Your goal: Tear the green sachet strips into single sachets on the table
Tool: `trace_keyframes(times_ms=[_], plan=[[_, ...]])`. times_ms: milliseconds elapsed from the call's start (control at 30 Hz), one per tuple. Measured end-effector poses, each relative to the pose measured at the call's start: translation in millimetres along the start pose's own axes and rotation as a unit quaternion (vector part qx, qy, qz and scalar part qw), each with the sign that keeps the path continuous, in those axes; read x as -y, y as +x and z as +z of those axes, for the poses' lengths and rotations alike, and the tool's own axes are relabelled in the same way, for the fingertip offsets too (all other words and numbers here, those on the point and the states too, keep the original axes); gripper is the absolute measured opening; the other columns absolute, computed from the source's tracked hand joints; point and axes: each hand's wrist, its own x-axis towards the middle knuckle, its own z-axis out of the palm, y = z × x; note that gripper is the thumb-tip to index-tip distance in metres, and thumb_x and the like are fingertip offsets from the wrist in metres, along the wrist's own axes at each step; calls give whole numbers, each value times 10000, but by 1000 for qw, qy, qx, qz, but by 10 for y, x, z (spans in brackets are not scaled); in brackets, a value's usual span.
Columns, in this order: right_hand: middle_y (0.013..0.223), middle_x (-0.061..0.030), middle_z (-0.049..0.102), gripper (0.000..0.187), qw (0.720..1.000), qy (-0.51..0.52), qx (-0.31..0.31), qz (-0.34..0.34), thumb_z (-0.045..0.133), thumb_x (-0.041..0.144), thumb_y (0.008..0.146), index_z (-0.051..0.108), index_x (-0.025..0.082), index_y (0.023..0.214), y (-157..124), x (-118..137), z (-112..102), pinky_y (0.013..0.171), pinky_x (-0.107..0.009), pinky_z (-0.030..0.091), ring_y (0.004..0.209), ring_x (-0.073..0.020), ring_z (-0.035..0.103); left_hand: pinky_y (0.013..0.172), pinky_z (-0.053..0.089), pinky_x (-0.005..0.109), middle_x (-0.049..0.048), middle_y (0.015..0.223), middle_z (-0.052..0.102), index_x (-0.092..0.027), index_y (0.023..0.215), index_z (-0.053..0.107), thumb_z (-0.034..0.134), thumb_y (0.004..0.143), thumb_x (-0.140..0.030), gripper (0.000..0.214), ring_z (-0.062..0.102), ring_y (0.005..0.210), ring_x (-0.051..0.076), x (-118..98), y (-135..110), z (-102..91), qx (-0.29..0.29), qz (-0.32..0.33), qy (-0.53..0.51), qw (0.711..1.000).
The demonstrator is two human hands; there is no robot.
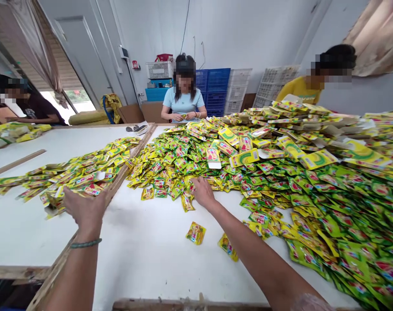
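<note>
The left hand (84, 203), with a green bracelet (86, 244) at its wrist, is over the left part of the white, flat worktop (141, 242), its thumb and fingers spread apart. It is at the near end of a long row of yellow-and-green printed cardboard boxes (96, 166), just left of a long, narrow, brown wooden strip (122, 175) that divides the surface; whether the fingers press on a box cannot be told.

The right hand (203, 192) is to the right of the strip, bent-fingered, at the near edge of a broad heap of small, glossy, yellow-and-green plastic sachets (170, 162). Its fingertips are against the heap, and whether they are closed on a sachet cannot be told. The two hands are well apart.

A square yellow sachet (195, 233) lies alone nearer than the right hand, and a second yellow sachet (228, 247) lies to its right, partly behind the right forearm. The heap spreads far along the right side, with more yellow-and-green cartons (245, 157) piled on its far part.

At the far edge, a person in a light-blue shirt (183, 101) has both hands together around a small item. Stacked blue plastic crates (217, 88) stand behind.
</note>
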Motion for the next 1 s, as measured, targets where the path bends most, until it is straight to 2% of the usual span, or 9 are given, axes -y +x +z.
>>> trace_keyframes(times_ms=[33, 100, 167, 233, 400, 600, 733, 833, 1000], plan=[[1058, -103, 570, 466, 1000, 5, 21, -1, 658, 246, 737, 535, 234, 1187, -55, 2, 57, 766, -295, 373, 966, -234, 510, 957, 379, 475, 253, 1321, 450, -24, 1356, 293, 710, 629, -404, 921, 437, 1195, 383, -41, -49, 18, 8, 22, 22, 1000], [999, -74, 584, 416, 998, 29, 53, 10, 635, 247, 753, 541, 251, 1158, -201, -10, 113, 724, -279, 369, 899, -211, 532, 879, 437, 409, 180, 1200, 581, -88, 1262, 466, 617, 725, -411, 645, 549, 1073, 329, -197, -306, 124, 141, 91, 14, 986], [932, -40, 595, 365, 996, 56, 65, 28, 615, 255, 760, 545, 265, 1119, -362, -57, 85, 693, -265, 362, 837, -188, 541, 765, 461, 345, 111, 993, 681, -158, 1049, 622, 500, 805, -401, 366, 623, 906, 272, -405, -686, 290, 304, 142, 5, 942], [843, -11, 597, 343, 993, 86, 67, 45, 610, 280, 753, 542, 264, 1088, -516, -133, 3, 662, -254, 358, 767, -171, 539, 703, 442, 328, 105, 895, 690, -179, 941, 647, 474, 811, -429, 330, 629, 839, 264, -605, -1081, 462, 387, 185, 27, 903], [647, 36, 558, 271, 978, 176, 45, 100, 561, 330, 754, 539, 240, 1009, -828, -303, -126, 596, -238, 363, 618, -147, 519, 662, 399, 309, 184, 907, 647, -135, 794, 618, 650, 656, -501, 392, 600, 888, 299, -817, -1693, 761, 422, 209, 74, 879], [614, 25, 560, 188, 979, 169, 34, 112, 599, 370, 739, 610, 241, 875, -894, -379, -63, 602, -248, 364, 613, -152, 512, 541, 354, 261, 7, 621, 556, -194, 733, 496, 688, 634, -428, 319, 556, 627, 189, -676, -1793, 831, 473, 121, -83, 869], [846, -74, 638, 223, 990, 119, 4, 79, 620, 354, 753, 666, 210, 917, -857, -410, -156, 777, -322, 383, 877, -226, 529, 576, 424, 249, -31, 659, 550, -186, 778, 473, 747, 569, -386, 398, 541, 605, 135, -689, -1836, 817, 557, -10, -313, 769], [1026, -95, 627, 280, 985, 157, -58, 40, 601, 321, 780, 647, 193, 1026, -866, -349, -213, 850, -333, 374, 983, -229, 502, 647, 454, 253, -18, 711, 579, -160, 774, 525, 787, 529, -323, 394, 553, 657, 123, -787, -1889, 792, 585, -19, -375, 719], [653, 14, 590, 172, 915, 388, 64, 90, 577, 345, 765, 613, 177, 776, -838, -218, -105, 616, -250, 440, 621, -123, 541, 675, 465, 253, -9, 717, 612, -149, 822, 584, 799, 535, -294, 387, 570, 679, 123, -918, -1931, 710, 595, -45, -411, 689]])
